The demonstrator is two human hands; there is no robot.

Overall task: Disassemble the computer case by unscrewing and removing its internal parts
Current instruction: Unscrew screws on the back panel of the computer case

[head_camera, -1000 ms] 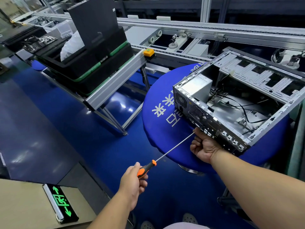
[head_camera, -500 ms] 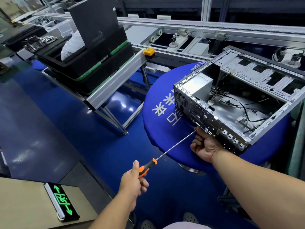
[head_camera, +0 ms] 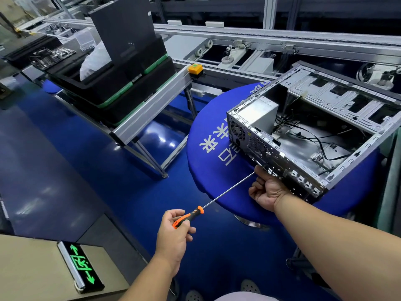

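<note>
1. Change over the last second: almost none. Computer case (head_camera: 314,135) in the same spot on the round blue bench (head_camera: 208,170), screwdriver (head_camera: 217,199) on the same line. Left hand's (head_camera: 173,231) grip on the handle looks shifted slightly, consistent with turning. Right hand (head_camera: 268,190) unmoved at the rear panel.
2. Meaning for the task: reads as mid-unscrew on a rear-panel fastener, early in the teardown. Power supply (head_camera: 258,114) and loose black cables (head_camera: 312,135) not yet out. Screw itself hidden behind the right hand; how far backed out, cannot tell.
3. Hands: left wrapped round the orange-black handle, thumb on top. Right curled, fingers tucked, knuckles against the case's rear lower edge, bunched round the shaft's far end; looks like steadying the tip. Whether pinching shaft or screw, cannot tell.
4. Case location and pose: lying on its side at the bench's right half, open face up, one corner overhanging the near bench edge. Rear I/O panel with fan grilles faces the person, down-left in view. Long axis runs from that panel up-right toward the conveyor (head_camera: 282,38).
5. Screwdriver axis: long thin shaft, handle low-left, tip up-right into the rear panel, roughly square to it.
</note>
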